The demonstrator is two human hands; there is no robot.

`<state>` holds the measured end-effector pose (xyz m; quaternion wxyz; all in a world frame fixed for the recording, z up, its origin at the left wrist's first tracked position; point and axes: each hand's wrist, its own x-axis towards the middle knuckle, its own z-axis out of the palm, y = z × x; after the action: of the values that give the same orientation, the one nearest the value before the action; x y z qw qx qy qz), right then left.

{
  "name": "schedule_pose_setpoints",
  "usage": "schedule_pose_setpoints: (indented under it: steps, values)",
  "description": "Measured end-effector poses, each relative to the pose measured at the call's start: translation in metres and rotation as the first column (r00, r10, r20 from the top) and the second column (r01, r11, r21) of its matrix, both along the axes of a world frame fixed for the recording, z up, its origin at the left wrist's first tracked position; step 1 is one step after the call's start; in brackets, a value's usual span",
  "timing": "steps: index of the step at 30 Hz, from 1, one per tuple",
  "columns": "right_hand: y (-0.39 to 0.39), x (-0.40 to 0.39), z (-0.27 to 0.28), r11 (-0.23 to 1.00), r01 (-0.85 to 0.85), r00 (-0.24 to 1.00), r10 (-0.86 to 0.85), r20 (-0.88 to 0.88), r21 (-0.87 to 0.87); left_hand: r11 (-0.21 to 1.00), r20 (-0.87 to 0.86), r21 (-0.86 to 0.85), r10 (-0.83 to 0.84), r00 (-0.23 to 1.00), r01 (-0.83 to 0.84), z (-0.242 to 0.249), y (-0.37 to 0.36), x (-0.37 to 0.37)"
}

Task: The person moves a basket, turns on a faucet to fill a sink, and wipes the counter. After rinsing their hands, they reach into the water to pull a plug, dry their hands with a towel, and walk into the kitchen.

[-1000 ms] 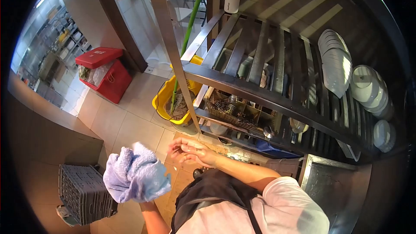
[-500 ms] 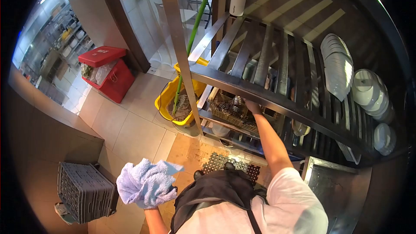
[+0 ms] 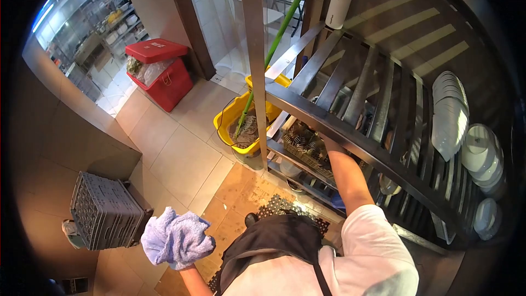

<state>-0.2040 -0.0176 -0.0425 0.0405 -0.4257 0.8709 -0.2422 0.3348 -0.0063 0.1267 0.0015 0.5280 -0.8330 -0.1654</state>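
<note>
A crumpled lavender towel (image 3: 176,238) sits bunched over my left hand (image 3: 184,267). The towel hides most of the fingers, which hold it out above the floor at lower left. My right arm reaches under the top of a slatted metal rack (image 3: 339,123). There my right hand (image 3: 324,141) is at a brown plastic basket (image 3: 301,152) on the shelf below. Dark shiny pieces with light stripes lie in that basket, too shaded to name. The rack's front bar covers part of the hand, and its fingers are out of sight.
White plates (image 3: 450,112) and bowls (image 3: 482,153) stand on the rack's right, a white bottle (image 3: 339,4) at its far end. A yellow mop bucket (image 3: 227,123) with a green-handled mop, a red bin (image 3: 172,85) and stacked grey crates (image 3: 107,211) stand on the floor.
The view has shifted, so the rack and bins appear farther right. My right hand has gone deeper under the rack's front bar. The towel stays in my left hand, slightly lower.
</note>
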Motion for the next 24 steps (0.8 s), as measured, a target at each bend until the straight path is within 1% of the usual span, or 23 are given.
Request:
schedule_pose_setpoints:
  steps: [3, 4, 5, 6, 7, 8, 9, 10, 11, 12, 14, 15, 16, 17, 18, 20, 21, 22, 24]
  values:
    - [0.001, 0.041, 0.022, 1.0, 0.019, 1.0, -0.019, 0.021, 0.021, 0.995, 0.055, -0.095, 0.017, 0.998, -0.012, 0.006, 0.002, -0.01]
    - [-0.015, 0.055, 0.039, 1.0, 0.016, 1.0, -0.016, 0.02, 0.012, 0.99, 0.064, -0.142, 0.034, 0.997, -0.025, 0.009, -0.001, -0.013]
    - [-0.007, 0.072, 0.046, 1.0, 0.008, 1.0, -0.008, 0.012, -0.002, 0.98, 0.066, -0.193, 0.058, 0.996, -0.044, 0.014, -0.009, -0.018]
    - [-0.028, 0.07, 0.07, 1.0, -0.004, 1.0, 0.004, 0.002, -0.018, 0.967, 0.064, -0.245, 0.087, 0.994, -0.069, 0.014, -0.008, -0.015]
    - [-0.039, 0.046, -0.019, 0.991, -0.002, 0.968, -0.031, -0.249, -0.134, 0.952, 0.061, -0.291, 0.12, 0.991, -0.097, 0.02, -0.014, -0.019]
    - [-0.038, 0.06, 0.005, 0.999, 0.026, 0.993, -0.028, -0.114, -0.023, 0.935, 0.06, -0.331, 0.154, 0.986, -0.126, 0.024, -0.017, -0.022]
    - [-0.039, 0.058, 0.005, 0.991, 0.003, 1.0, 0.001, -0.025, 0.137, 0.918, 0.061, -0.366, 0.189, 0.98, -0.154, 0.026, -0.016, -0.023]
    - [-0.041, 0.055, -0.008, 0.996, -0.031, 0.999, 0.034, -0.033, 0.088, 0.9, 0.065, -0.397, 0.223, 0.973, -0.18, 0.027, -0.015, -0.021]
    - [-0.041, 0.055, -0.008, 0.997, -0.026, 0.999, 0.024, 0.039, 0.066, 0.883, 0.071, -0.424, 0.255, 0.964, -0.202, 0.03, -0.016, -0.022]
    - [-0.042, 0.058, -0.008, 0.997, -0.044, 0.999, 0.042, 0.026, 0.059, 0.866, 0.078, -0.451, 0.282, 0.956, -0.219, 0.032, -0.017, -0.023]
    - [-0.043, 0.062, -0.005, 0.985, 0.014, 0.999, -0.019, 0.029, 0.174, 0.843, 0.075, -0.478, 0.317, 0.945, -0.245, 0.04, -0.016, -0.024]
    - [-0.046, 0.064, 0.004, 0.986, 0.008, 1.0, -0.011, 0.019, 0.169, 0.835, 0.06, -0.487, 0.326, 0.943, -0.257, 0.044, -0.015, -0.026]
    - [-0.046, 0.068, 0.014, 0.941, -0.001, 0.997, -0.023, 0.069, 0.34, 0.828, 0.048, -0.494, 0.332, 0.942, -0.266, 0.048, -0.014, -0.027]
    - [-0.045, 0.073, 0.025, 0.866, -0.017, 0.992, -0.047, 0.115, 0.5, 0.821, 0.037, -0.501, 0.335, 0.941, -0.273, 0.052, -0.014, -0.027]
    - [-0.045, 0.074, 0.03, 0.868, -0.016, 0.993, -0.044, 0.11, 0.497, 0.815, 0.026, -0.509, 0.338, 0.941, -0.279, 0.055, -0.014, -0.027]
    - [-0.043, 0.072, 0.039, 0.838, -0.017, 0.993, -0.051, 0.11, 0.546, 0.803, 0.008, -0.523, 0.341, 0.94, -0.287, 0.061, -0.014, -0.027]
    - [-0.04, 0.064, 0.036, 0.867, -0.059, 0.989, -0.015, 0.144, 0.495, 0.797, -0.001, -0.53, 0.342, 0.94, -0.291, 0.064, -0.015, -0.028]
    - [-0.04, 0.057, 0.028, 0.868, -0.057, 0.99, -0.014, 0.14, 0.493, 0.791, -0.01, -0.537, 0.343, 0.939, -0.294, 0.066, -0.015, -0.028]
    - [-0.041, 0.053, 0.023, 0.885, -0.041, 0.975, -0.066, 0.212, 0.464, 0.777, -0.025, -0.553, 0.346, 0.938, -0.301, 0.071, -0.018, -0.027]
